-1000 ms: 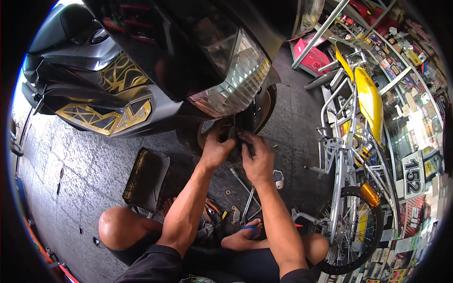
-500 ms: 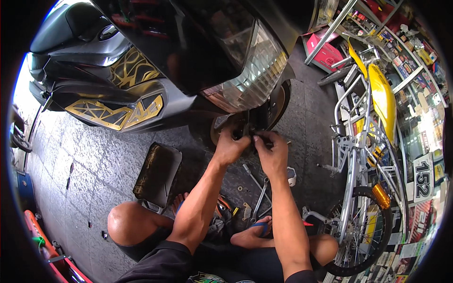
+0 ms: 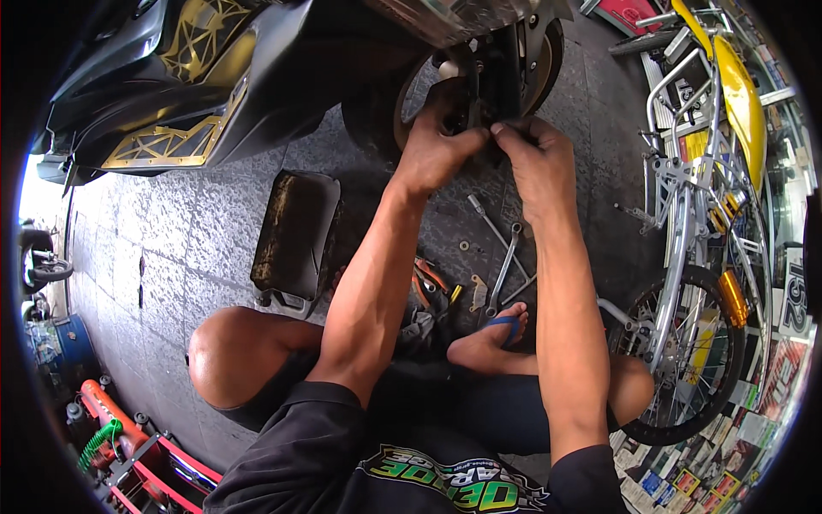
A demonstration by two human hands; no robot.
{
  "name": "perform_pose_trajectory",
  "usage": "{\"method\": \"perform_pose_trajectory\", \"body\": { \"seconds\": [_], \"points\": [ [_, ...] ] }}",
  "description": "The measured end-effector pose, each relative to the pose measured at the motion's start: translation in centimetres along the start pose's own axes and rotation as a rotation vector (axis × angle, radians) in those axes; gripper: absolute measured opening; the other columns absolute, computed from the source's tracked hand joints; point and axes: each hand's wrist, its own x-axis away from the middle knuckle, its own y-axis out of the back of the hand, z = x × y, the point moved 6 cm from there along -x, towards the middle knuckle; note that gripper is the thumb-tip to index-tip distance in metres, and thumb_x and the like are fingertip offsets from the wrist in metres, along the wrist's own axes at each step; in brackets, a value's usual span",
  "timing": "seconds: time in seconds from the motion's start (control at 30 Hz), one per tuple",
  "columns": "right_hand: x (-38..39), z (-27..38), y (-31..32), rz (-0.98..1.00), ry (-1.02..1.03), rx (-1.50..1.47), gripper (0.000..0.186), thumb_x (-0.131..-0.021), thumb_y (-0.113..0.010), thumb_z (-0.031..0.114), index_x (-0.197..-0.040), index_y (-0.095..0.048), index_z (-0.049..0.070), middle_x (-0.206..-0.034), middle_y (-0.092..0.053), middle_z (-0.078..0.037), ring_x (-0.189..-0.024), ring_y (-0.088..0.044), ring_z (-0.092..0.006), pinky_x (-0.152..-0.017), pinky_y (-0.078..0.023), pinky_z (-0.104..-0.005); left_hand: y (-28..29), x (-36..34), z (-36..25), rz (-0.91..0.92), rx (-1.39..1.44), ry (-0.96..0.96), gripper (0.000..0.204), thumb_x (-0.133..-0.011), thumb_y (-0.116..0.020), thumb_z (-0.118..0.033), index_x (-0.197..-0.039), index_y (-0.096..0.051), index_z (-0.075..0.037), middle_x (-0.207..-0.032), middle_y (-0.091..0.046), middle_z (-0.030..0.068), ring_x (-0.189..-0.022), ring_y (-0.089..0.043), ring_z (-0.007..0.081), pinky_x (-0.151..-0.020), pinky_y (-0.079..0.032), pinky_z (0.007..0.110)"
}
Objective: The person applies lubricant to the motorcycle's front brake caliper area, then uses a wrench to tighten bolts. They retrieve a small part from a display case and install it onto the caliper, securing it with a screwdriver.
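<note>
Both arms reach forward to the front wheel [image 3: 408,94] of a black scooter [image 3: 291,77]. My left hand [image 3: 438,152] is closed around a dark part beside the wheel, its thumb pointing right. Close by, my right hand [image 3: 541,158] pinches at the same spot with thumb and forefinger; what lies between the fingertips is too dark and small to make out. The fingertips of the two hands nearly meet. Below them on the floor lie a T-handle socket wrench [image 3: 490,221], a spanner [image 3: 506,264], a small brass-coloured plate [image 3: 478,294] and a washer [image 3: 464,245].
To the left stands a dark, dirty rectangular tray [image 3: 282,227]. Orange-handled pliers [image 3: 425,278] lie near my feet. A bare motorcycle frame with yellow bodywork [image 3: 741,107] stands at right, beside shelves of packages. A red floor jack [image 3: 128,428] sits at lower left.
The view has tilted down, so the scooter and hands sit higher in the picture. Both hands remain at the same place by the wheel, with the fingers only slightly shifted.
</note>
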Motion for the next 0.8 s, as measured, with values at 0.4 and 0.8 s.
{"method": "perform_pose_trajectory", "body": {
  "seconds": [0.4, 0.8],
  "points": [
    [-0.6, -2.6, 1.0, 0.085, 0.042, -0.268, 0.026, -0.086, -0.070, 0.016, -0.104, -0.072, -0.002, -0.080, -0.069, -0.004, -0.076, -0.060, -0.0099, -0.068, -0.046, -0.0261, 0.1, -0.2, 0.3, -0.166, -0.203, -0.058, 0.061, -0.074, -0.069, -0.010, -0.129, -0.047, 0.006, -0.109, -0.065, 0.0166, -0.100, -0.062, 0.0221, -0.090, -0.048, 0.034],
    [20.2, -30.7, 2.1, 0.054, -0.600, 1.113, 0.039, -0.082, -0.074, 0.030, -0.106, -0.063, 0.001, -0.107, -0.066, -0.023, -0.098, -0.068, -0.0366, -0.082, -0.056, -0.0467, 0.4, -0.3, 0.3, -0.110, -0.192, 0.045, 0.057, -0.074, -0.069, -0.010, -0.127, -0.051, 0.006, -0.110, -0.065, 0.0138, -0.101, -0.061, 0.0203, -0.090, -0.046, 0.032]
  ]
}}
